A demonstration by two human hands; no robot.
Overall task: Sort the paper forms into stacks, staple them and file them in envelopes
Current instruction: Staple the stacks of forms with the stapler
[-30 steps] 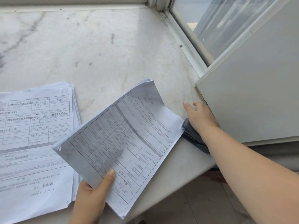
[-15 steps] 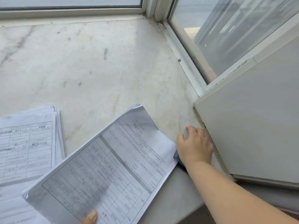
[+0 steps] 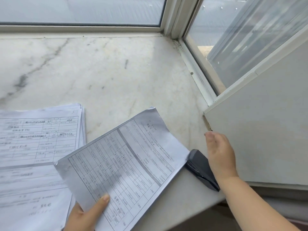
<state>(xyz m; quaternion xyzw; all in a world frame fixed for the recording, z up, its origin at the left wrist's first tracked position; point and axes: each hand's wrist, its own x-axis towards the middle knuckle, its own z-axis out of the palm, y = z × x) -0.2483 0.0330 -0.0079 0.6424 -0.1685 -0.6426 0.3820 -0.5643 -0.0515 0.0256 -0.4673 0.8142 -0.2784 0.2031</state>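
A sheaf of forms [image 3: 123,164] is held tilted above the marble worktop [image 3: 103,77], gripped at its near edge by the left hand [image 3: 86,215], thumb on top. Its right corner touches a dark stapler [image 3: 201,169]. The right hand [image 3: 220,155] rests on the stapler, fingers loosely extended. A stack [image 3: 36,147] lies left.

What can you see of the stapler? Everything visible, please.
The stapler is dark grey with a matte, plastic-looking body, lying on the marble sill near its front edge, nose toward the held sheaf of forms, whose corner sits at its mouth. The right hand rests along its far side and hides part of it. Whether the corner is inside is unclear.
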